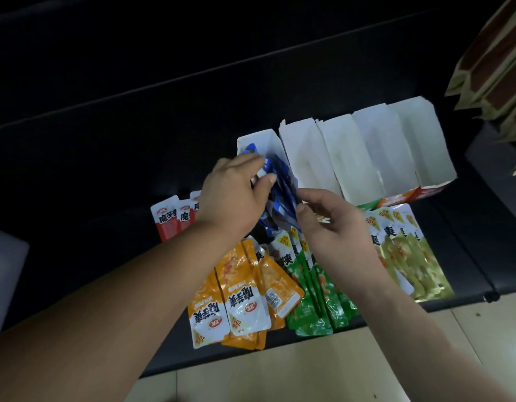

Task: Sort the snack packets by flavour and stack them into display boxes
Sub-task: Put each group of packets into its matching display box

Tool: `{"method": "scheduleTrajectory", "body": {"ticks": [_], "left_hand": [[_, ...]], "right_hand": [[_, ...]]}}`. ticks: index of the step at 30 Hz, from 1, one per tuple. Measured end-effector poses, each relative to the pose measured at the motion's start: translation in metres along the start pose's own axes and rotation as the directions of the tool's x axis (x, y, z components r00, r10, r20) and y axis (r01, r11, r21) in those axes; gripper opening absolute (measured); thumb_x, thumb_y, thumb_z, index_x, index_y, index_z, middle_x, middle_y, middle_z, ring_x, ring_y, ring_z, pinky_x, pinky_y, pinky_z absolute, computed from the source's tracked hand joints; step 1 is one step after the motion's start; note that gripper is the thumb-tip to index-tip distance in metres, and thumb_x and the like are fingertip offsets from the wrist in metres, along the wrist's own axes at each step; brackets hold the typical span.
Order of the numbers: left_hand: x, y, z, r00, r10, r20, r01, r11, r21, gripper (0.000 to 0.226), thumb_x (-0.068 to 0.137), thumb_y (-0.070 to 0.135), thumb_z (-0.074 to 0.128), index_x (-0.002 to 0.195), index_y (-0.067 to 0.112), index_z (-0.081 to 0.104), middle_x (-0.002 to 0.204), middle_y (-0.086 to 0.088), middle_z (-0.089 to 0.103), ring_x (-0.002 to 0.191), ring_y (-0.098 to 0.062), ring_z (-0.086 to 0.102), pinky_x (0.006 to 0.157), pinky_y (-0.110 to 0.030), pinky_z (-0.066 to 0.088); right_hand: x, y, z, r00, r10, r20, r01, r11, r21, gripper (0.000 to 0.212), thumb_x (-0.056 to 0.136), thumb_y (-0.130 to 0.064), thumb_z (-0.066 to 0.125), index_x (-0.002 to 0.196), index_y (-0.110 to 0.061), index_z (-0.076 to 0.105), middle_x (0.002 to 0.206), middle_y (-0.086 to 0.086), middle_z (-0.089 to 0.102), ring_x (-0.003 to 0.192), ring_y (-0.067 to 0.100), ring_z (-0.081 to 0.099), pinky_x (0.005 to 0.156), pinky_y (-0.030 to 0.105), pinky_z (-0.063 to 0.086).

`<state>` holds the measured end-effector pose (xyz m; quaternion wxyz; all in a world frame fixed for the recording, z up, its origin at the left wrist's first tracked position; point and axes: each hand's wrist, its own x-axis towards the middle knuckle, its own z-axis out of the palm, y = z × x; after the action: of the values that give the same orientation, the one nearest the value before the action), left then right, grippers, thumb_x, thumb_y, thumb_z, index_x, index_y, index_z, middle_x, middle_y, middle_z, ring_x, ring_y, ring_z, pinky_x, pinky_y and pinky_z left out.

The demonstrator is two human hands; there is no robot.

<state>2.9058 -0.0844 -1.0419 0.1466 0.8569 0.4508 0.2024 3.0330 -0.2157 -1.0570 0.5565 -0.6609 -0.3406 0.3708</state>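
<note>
In leftmost box [269, 142] | blue packets [282, 195] lean lengthwise | left hand [233, 195], right hand [332, 221] grip them

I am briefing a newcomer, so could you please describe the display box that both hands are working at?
On the black surface stands a row of white cardboard display boxes. Go to the leftmost box, just beyond the left hand. It alone holds blue foil snack packets; its neighbours show only bare white insides.
</note>
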Motion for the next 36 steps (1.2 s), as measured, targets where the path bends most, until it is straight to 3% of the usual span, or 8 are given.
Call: {"method": "scheduleTrajectory", "body": {"ticks": [5,8,16,19,22,26,30,36], "left_hand": [[0.003,0.0,-0.007,0.991,-0.062,0.117,0.055,0.997,0.06,0.052,0.103,0.041,0.058,0.152,0.024,0.051,0.162,0.004,0.042,0.15,-0.025,0.032,0.111,-0.045,0.029],[-0.03,-0.005,-0.027,0.999,-0.039,-0.037,0.037,0.997,-0.065,0.051,0.106,0.037,0.054,0.154,0.026,0.046,0.166,0.003,0.033,0.152,-0.02,0.025,0.112,-0.035,0.021],[-0.182,-0.088,-0.009,0.857,-0.464,0.226,0.499,0.856,-0.133,0.016,0.102,0.036,0.056,0.117,0.039,0.063,0.113,0.017,0.059,0.114,-0.016,0.061,0.097,-0.053,0.054],[-0.202,-0.088,0.013,0.835,-0.457,0.305,0.509,0.854,-0.112,0.025,0.103,0.044,0.047,0.128,0.046,0.051,0.135,0.029,0.047,0.152,-0.016,0.028,0.129,-0.045,0.017],[-0.206,-0.075,0.035,0.861,-0.457,0.222,0.488,0.866,-0.111,0.058,0.097,0.048,0.042,0.151,0.026,0.041,0.156,0.004,0.041,0.156,-0.021,0.018,0.13,-0.037,0.001],[-0.21,-0.071,0.047,0.872,-0.48,0.093,0.489,0.849,-0.201,0.063,0.093,0.053,0.044,0.147,0.02,0.048,0.15,0.002,0.049,0.146,-0.009,0.028,0.123,-0.028,0.011],[-0.205,-0.082,0.039,0.817,-0.574,0.05,0.564,0.778,-0.276,0.044,0.086,0.061,0.051,0.125,0.041,0.058,0.133,0.027,0.05,0.126,-0.009,0.042,0.105,-0.031,0.032],[-0.194,-0.068,0.036,0.741,-0.659,0.134,0.659,0.673,-0.336,0.073,0.076,0.06,0.069,0.143,0.038,0.053,0.155,0.014,0.039,0.137,-0.02,0.032,0.102,-0.035,0.033]], "right_hand": [[-0.037,0.021,0.002,0.99,-0.085,-0.11,0.073,0.991,-0.108,0.017,0.101,-0.017,0.062,0.113,-0.027,0.07,0.099,0.0,0.069,0.08,0.011,0.065,0.063,0.016,0.047],[-0.058,0.033,0.009,0.999,-0.044,-0.004,0.043,0.991,-0.129,0.017,0.1,-0.014,0.064,0.108,-0.025,0.074,0.091,-0.008,0.072,0.08,0.01,0.068,0.066,0.019,0.05],[-0.067,0.046,0.045,0.968,-0.111,0.224,0.203,0.872,-0.446,0.03,0.093,-0.032,0.055,0.113,-0.022,0.075,0.137,-0.001,0.062,0.131,0.017,0.056,0.096,0.034,0.055],[-0.068,0.056,0.061,0.935,-0.078,0.346,0.28,0.762,-0.584,0.042,0.095,-0.042,0.048,0.124,-0.022,0.071,0.153,0.006,0.053,0.152,0.028,0.036,0.116,0.048,0.043],[-0.071,0.069,0.073,0.918,-0.01,0.396,0.292,0.692,-0.66,0.058,0.093,-0.052,0.039,0.13,-0.019,0.069,0.15,0.006,0.057,0.151,0.032,0.037,0.118,0.055,0.038],[-0.083,0.072,0.079,0.915,-0.01,0.402,0.306,0.668,-0.679,0.058,0.093,-0.049,0.04,0.137,-0.021,0.066,0.153,0.005,0.056,0.151,0.032,0.039,0.119,0.052,0.039],[-0.077,0.074,0.077,0.944,-0.029,0.329,0.211,0.819,-0.534,0.045,0.093,-0.031,0.055,0.134,-0.024,0.069,0.141,-0.016,0.057,0.145,0.014,0.045,0.118,0.036,0.04],[-0.084,0.072,0.085,0.915,0.08,0.394,0.118,0.883,-0.454,0.05,0.098,-0.031,0.052,0.147,-0.034,0.054,0.166,-0.016,0.031,0.156,-0.005,0.013,0.119,0.012,0.023]]}}
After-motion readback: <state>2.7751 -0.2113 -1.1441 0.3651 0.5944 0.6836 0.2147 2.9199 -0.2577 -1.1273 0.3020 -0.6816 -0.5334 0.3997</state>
